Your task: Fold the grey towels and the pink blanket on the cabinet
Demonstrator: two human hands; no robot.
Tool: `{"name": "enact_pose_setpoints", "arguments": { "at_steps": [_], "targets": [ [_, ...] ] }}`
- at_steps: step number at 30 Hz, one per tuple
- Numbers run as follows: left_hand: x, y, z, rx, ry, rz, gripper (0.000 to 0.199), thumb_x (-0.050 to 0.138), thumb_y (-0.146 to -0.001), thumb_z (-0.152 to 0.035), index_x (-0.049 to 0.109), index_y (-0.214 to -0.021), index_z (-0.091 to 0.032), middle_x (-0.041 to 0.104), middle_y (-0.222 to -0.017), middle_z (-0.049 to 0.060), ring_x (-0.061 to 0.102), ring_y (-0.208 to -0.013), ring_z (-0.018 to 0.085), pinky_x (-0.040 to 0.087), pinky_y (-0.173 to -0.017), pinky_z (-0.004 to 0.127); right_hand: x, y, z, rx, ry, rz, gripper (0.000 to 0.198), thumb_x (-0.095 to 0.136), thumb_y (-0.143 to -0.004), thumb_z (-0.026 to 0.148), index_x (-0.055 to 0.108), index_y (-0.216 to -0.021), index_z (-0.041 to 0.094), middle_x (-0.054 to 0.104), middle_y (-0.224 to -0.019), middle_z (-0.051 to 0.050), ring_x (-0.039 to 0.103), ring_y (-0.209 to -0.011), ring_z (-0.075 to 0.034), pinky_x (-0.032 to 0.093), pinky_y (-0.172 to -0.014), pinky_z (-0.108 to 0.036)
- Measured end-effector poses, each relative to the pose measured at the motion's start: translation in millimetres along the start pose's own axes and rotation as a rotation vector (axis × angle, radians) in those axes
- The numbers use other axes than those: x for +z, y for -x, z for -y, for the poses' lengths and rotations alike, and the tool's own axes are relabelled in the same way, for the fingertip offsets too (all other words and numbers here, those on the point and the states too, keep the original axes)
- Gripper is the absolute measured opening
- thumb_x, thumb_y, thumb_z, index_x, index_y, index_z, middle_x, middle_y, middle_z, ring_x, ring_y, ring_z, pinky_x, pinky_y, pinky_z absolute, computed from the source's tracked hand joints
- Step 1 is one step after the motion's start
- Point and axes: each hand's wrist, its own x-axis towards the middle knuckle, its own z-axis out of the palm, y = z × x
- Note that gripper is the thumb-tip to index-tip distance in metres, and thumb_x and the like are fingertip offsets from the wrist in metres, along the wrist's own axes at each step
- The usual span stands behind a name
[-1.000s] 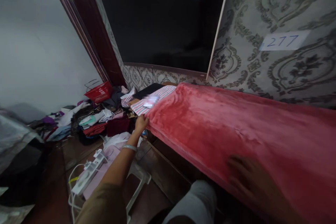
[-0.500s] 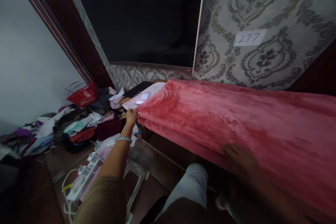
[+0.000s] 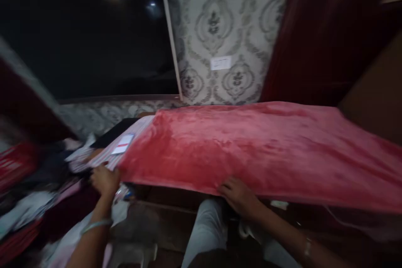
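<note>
A red blanket [image 3: 264,150] lies spread wide across the middle of the view, its nap streaked in lighter and darker patches; taking its middle as the centre of a clock, the left hand [image 3: 105,179] is close to nine o'clock, at the near left corner, and the right hand [image 3: 239,197] is between six and seven, at the near edge; the hands are well apart, the right at three o'clock from the left. The left fingers are bent at the corner, where the blanket meets a striped cloth [image 3: 109,154]; blur hides whether they are clamped on either one; the right fingers lie on the edge, and I cannot tell whether they pinch it. From the right hand the blanket stretches between ten and three o'clock; from the left, between one and three.

At one o'clock from the left hand, a flat white item with a red band [image 3: 123,144] lies on the striped cloth; further out from the blanket's middle, a grey trouser leg [image 3: 205,232] is at seven; blurred clothes [image 3: 47,205] are heaped between eight and nine; a large black screen [image 3: 91,42] is at ten, a white paper [image 3: 220,63] on patterned wallpaper [image 3: 216,12] at eleven, and a dark red panel [image 3: 307,46] at one.
</note>
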Motion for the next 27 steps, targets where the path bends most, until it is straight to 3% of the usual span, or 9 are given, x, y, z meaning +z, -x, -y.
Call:
{"name": "enact_pose_setpoints", "arguments": {
  "at_steps": [1, 4, 7, 10, 12, 15, 19, 22, 27],
  "targets": [
    [9, -2, -11, 0.064, -0.015, -0.007, 0.052, 0.048, -0.09, -0.037, 0.056, -0.134, -0.011, 0.062, -0.135, 0.017, 0.055, -0.127, 0.043, 0.048, -0.103, 0.06, -2, -1, 2, 0.01, -0.001, 0.02, 0.019, 0.051, -0.096, 0.012, 0.068, -0.094, 0.019, 0.066, -0.087, -0.006, 0.057, -0.08, -0.017, 0.044, -0.072, -0.029],
    [51, 1, -66, 0.512, 0.15, 0.045, 0.059, 0.034, -0.088, -0.054, 0.05, -0.139, -0.027, 0.057, -0.146, 0.003, 0.05, -0.136, 0.036, 0.042, -0.115, 0.055, -14, -1, -4, 0.059, -0.019, 0.08, 0.011, 0.057, -0.094, 0.017, 0.068, -0.094, 0.02, 0.068, -0.09, -0.004, 0.058, -0.082, -0.017, 0.045, -0.073, -0.028],
    [93, 24, -139, 0.834, 0.292, 0.199, 0.071, 0.032, -0.084, -0.06, 0.049, -0.141, -0.022, 0.054, -0.151, 0.008, 0.044, -0.143, 0.035, 0.034, -0.121, 0.049, -39, 11, -30, 0.225, -0.067, -0.007, 0.014, 0.057, -0.094, 0.017, 0.07, -0.098, 0.02, 0.07, -0.093, -0.005, 0.061, -0.086, -0.017, 0.048, -0.077, -0.029],
    [121, 55, -201, 0.962, 0.221, 0.35, 0.073, 0.036, -0.082, -0.055, 0.053, -0.142, -0.017, 0.054, -0.15, 0.014, 0.04, -0.147, 0.034, 0.031, -0.122, 0.049, -77, 42, -75, 0.6, -0.085, -0.214, 0.021, 0.055, -0.09, 0.013, 0.072, -0.099, 0.02, 0.072, -0.095, -0.006, 0.066, -0.09, -0.018, 0.051, -0.082, -0.03],
    [137, 72, -224, 1.004, 0.121, 0.413, 0.07, 0.038, -0.083, -0.05, 0.055, -0.142, -0.017, 0.056, -0.148, 0.014, 0.038, -0.148, 0.034, 0.031, -0.121, 0.052, -109, 70, -112, 0.913, -0.028, -0.373, 0.025, 0.052, -0.088, 0.011, 0.073, -0.099, 0.019, 0.074, -0.098, -0.007, 0.067, -0.092, -0.018, 0.053, -0.084, -0.03],
    [160, 91, -236, 1.039, -0.039, 0.434, 0.069, 0.034, -0.086, -0.043, 0.054, -0.146, -0.015, 0.052, -0.153, 0.016, 0.037, -0.149, 0.034, 0.029, -0.119, 0.057, -159, 114, -165, 1.201, 0.118, -0.523, 0.035, 0.044, -0.089, 0.012, 0.071, -0.111, 0.013, 0.072, -0.111, -0.015, 0.067, -0.1, -0.023, 0.053, -0.088, -0.034],
    [182, 101, -231, 1.07, -0.125, 0.373, 0.071, 0.032, -0.087, -0.044, 0.05, -0.151, -0.019, 0.045, -0.159, 0.014, 0.036, -0.15, 0.033, 0.028, -0.119, 0.058, -206, 153, -215, 1.391, 0.255, -0.565, 0.047, 0.037, -0.088, 0.009, 0.063, -0.127, 0.003, 0.068, -0.122, -0.022, 0.064, -0.107, -0.024, 0.049, -0.096, -0.035],
    [186, 100, -227, 1.095, -0.128, 0.382, 0.073, 0.031, -0.085, -0.044, 0.05, -0.151, -0.02, 0.048, -0.157, 0.013, 0.037, -0.149, 0.033, 0.029, -0.118, 0.059, -211, 167, -229, 1.433, 0.29, -0.475, 0.043, 0.045, -0.089, 0.011, 0.066, -0.126, 0.006, 0.066, -0.126, -0.02, 0.061, -0.114, -0.023, 0.044, -0.102, -0.031],
    [182, 97, -221, 1.112, -0.099, 0.393, 0.07, 0.042, -0.079, -0.045, 0.054, -0.148, -0.034, 0.058, -0.149, 0.009, 0.034, -0.15, 0.035, 0.028, -0.117, 0.064, -201, 181, -233, 1.509, 0.317, -0.293, 0.028, 0.054, -0.086, 0.012, 0.075, -0.104, 0.008, 0.072, -0.112, -0.018, 0.064, -0.106, -0.023, 0.045, -0.096, -0.029]
  ]
}}
